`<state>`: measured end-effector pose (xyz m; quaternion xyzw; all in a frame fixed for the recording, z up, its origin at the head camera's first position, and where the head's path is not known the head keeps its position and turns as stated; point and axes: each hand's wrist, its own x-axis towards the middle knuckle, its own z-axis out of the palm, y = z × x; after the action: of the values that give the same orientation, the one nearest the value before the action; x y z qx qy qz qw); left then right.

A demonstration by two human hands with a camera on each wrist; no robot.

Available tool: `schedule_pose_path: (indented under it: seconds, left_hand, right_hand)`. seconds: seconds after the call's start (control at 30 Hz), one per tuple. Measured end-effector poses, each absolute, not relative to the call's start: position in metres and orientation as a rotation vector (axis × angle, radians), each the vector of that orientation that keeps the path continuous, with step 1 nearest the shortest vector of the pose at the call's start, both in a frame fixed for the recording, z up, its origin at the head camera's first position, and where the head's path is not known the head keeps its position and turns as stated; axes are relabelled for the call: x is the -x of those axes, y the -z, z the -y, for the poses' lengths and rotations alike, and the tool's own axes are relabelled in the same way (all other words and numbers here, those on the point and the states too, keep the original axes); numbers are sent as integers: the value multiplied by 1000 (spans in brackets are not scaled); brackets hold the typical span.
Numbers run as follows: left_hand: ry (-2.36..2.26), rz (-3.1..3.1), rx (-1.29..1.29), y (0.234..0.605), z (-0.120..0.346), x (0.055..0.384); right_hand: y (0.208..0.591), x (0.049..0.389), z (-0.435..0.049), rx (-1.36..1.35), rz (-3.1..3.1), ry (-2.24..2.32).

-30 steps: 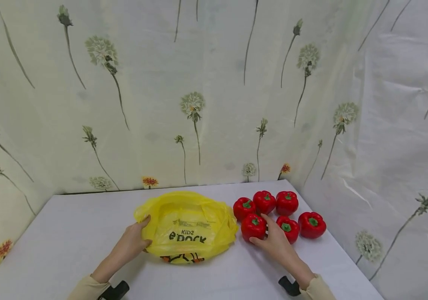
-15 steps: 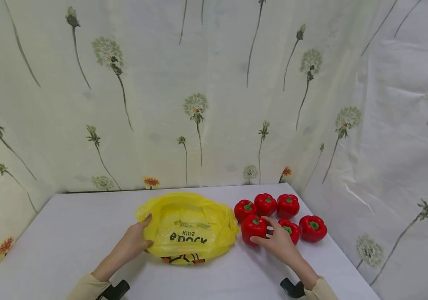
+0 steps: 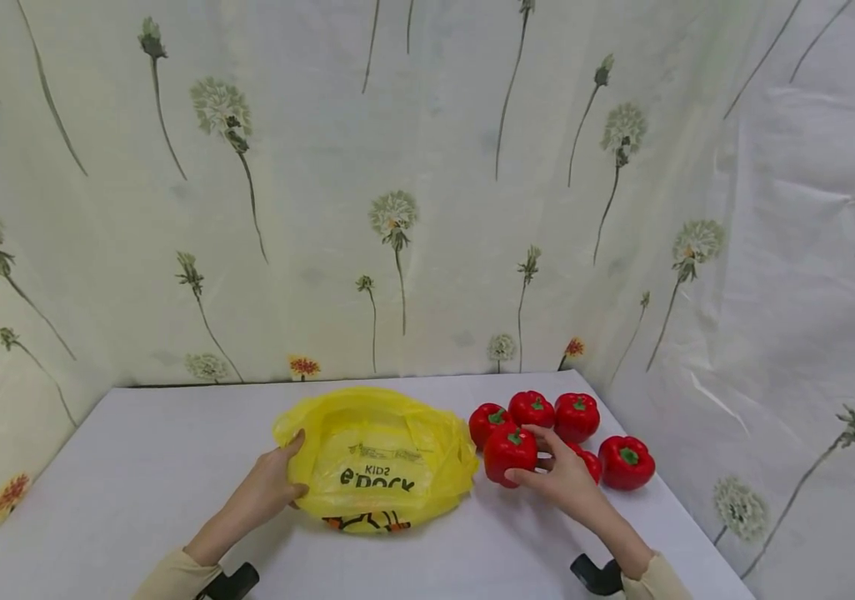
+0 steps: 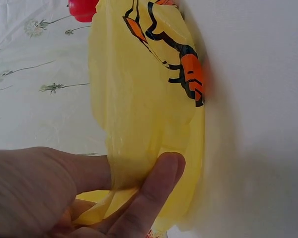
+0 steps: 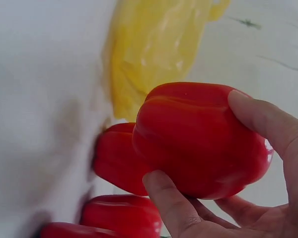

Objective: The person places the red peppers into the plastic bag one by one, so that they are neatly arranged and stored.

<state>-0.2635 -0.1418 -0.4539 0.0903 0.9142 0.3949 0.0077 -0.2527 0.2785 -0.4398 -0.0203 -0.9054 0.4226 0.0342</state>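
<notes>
on a white-covered table (image 3: 165,458), just right of a yellow plastic bag (image 3: 427,492), one red pepper (image 3: 506,458) is gripped by the right hand (image 3: 570,482), whose thumb and fingers curl about its sides. compared with the frames from moments earlier, this pepper has risen slightly and hides more of the one behind it; in the right wrist view it is clear of the surface on which its neighbours rest. the work thus appears to have passed from grasping to lifting, while the bag stays nearly where it was. the left hand (image 3: 270,479) pinches the bag's left edge between thumb and fingers. five other red peppers (image 3: 626,462) stand at the right, one largely covered by the right hand. on the bag, a flipped word (image 3: 377,469) reads "kids"; a larger line (image 3: 377,482) beneath, cut off at the fold, perhaps reads "e dock". finer print (image 3: 386,452) is too small to read; an orange-and-black printed figure (image 4: 191,69) shows lower down
</notes>
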Motion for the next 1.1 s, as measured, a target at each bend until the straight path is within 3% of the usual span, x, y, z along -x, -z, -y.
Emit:
schedule_pose_path:
  seconds: [1.1]
  left_hand:
    - [-1222, -2839, -270, 459, 136, 264]
  right_hand:
    - [391, 273, -238, -144, 2753, -1358]
